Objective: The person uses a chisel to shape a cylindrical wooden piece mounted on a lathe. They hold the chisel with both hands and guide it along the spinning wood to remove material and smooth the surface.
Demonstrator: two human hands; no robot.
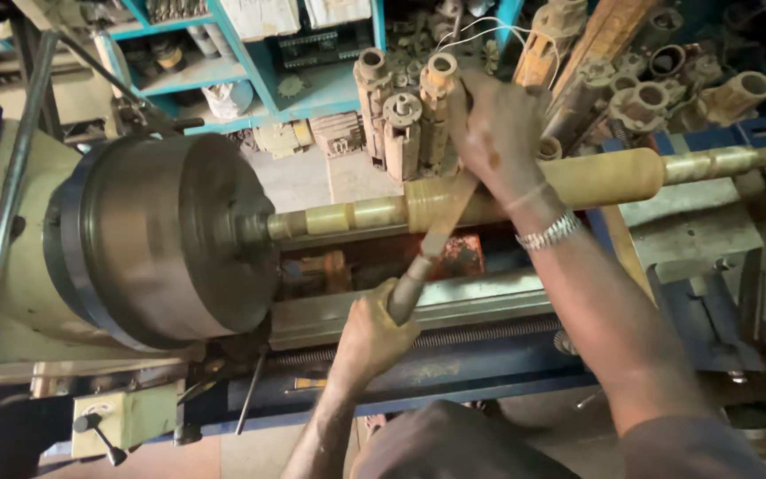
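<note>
Closest to me, the person's left hand (372, 333) is clenched round the handle of a long turning tool (432, 244), whose blade slants up from those fingers to the yellowish wooden workpiece (507, 191) held in the lathe. Their right hand (496, 133) lies over the blade at the wood, fingers curled down on it. Just left of them sits the heavy chuck (166, 239). I'd worry the edge digs in and kicks the tool, or the metal wristband (550, 232), touching the workpiece, snags.
</note>
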